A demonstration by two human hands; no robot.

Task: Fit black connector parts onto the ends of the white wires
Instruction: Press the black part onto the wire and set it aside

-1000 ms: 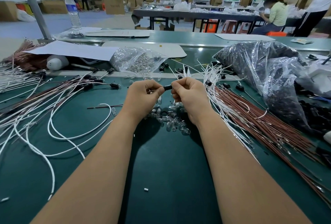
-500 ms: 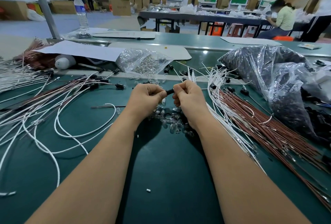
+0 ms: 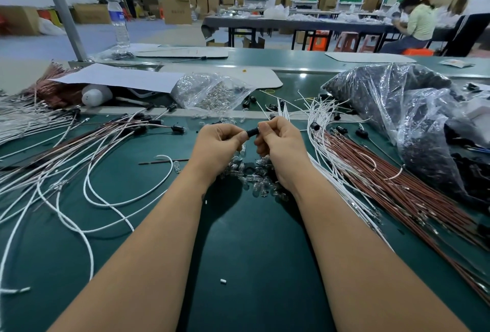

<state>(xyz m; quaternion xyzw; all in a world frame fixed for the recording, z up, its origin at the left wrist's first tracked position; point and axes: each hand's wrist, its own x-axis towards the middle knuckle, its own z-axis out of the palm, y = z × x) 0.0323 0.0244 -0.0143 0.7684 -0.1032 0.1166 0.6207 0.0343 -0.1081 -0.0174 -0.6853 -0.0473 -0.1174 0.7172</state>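
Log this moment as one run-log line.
step: fitting connector | left hand: pinches black connector | right hand: pinches same connector | wire in the grip: hidden | loose small clear bulbs: below hands

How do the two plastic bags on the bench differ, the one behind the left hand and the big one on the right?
The clear bag holds small glassy, silvery parts; the large bag holds dark, black pieces. The clear bag is smaller and lies flat; the large bag is heaped high and crumpled. Both are transparent plastic resting on the green bench.

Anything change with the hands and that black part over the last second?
Little visibly changed. Both hands, left hand and right hand, still pinch the black connector between them above the clear bulbs. The white wires lie as before.
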